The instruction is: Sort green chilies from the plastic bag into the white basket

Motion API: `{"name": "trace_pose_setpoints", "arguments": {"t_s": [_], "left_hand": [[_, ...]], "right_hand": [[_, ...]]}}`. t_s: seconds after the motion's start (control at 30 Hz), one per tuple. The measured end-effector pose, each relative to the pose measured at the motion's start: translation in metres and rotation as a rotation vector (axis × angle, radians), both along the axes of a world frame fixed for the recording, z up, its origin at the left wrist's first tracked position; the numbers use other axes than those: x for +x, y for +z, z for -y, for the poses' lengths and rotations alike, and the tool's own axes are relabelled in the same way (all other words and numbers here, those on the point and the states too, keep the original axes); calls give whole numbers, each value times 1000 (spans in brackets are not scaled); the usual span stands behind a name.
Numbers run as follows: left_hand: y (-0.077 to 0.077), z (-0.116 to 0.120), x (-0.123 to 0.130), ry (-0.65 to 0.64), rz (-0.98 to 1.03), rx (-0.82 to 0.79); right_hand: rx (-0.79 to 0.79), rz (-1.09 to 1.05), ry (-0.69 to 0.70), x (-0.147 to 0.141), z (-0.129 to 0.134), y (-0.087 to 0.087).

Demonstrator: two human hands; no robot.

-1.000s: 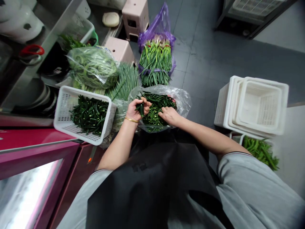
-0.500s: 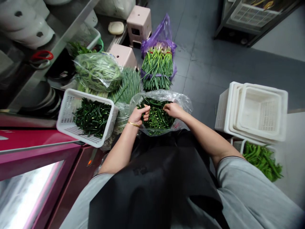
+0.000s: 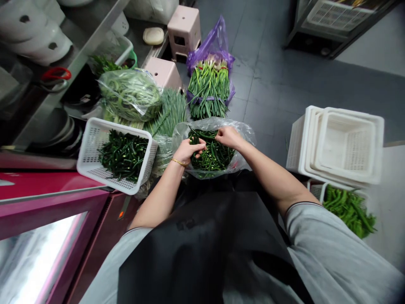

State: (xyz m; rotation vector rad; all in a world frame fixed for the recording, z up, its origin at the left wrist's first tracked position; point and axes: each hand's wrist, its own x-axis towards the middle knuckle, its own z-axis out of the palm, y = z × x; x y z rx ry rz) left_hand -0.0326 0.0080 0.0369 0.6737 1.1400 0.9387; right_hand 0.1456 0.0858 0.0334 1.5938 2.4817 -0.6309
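Dark green chillies (image 3: pixel 215 158) fill an open clear plastic bag (image 3: pixel 245 128) in front of me. Over the bag's left side, my left hand (image 3: pixel 190 150) is closed round several dark green chillies. My right hand (image 3: pixel 228 137) is closed in a pinch above the bag's right part; whatever is between its fingertips is too small to make out. A white basket (image 3: pixel 87 147) to the left, slightly tilted, holds more dark green chillies (image 3: pixel 123 155).
Beyond the bag lie green onions (image 3: pixel 209 88) in purple plastic. Bagged greens (image 3: pixel 129 95) and pink stools (image 3: pixel 184 29) are at the upper left. Stacked white baskets (image 3: pixel 344 143) stand at the right, near light green peppers (image 3: pixel 348 211). A red fridge (image 3: pixel 47 185) is at the left.
My left hand has moved slightly right, further over the bag, with chillies still in it. My right hand has risen a little, its fingers still pinched.
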Motion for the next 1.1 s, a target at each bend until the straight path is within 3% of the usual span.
{"name": "trace_pose_setpoints", "arguments": {"t_s": [0.2,0.3,0.4,0.5,0.6,0.67,0.8,0.87,0.93,1.03,1.1], "left_hand": [[2,-4,-7,-12,105,-30],[1,-1,-7,19,30,-41],[-1,-2,5,-22,-39,2],[-4,-7,22,-90,-86,61],[-6,-8,25,-153,-95,61],[-6,-4,17,-163,-85,31],[-5,5,-5,-60,-128,-7],[-5,5,-9,-62,-247,68],[-4,0,-5,-159,-465,260],[-1,-13,10,-340,-815,561],[3,-20,17,-374,-920,634]], "right_hand": [[-85,140,2,-8,10,-6],[-171,-23,-20,-6,6,-5],[-307,-271,-108,1,4,9],[-215,-421,-82,3,13,28],[126,-325,3,4,29,33],[227,-192,26,8,39,27],[1,132,98,14,48,-1],[-133,225,153,13,47,-11],[-180,191,187,13,41,-12],[-139,-20,221,16,29,3],[-144,-237,230,21,23,18]]}}
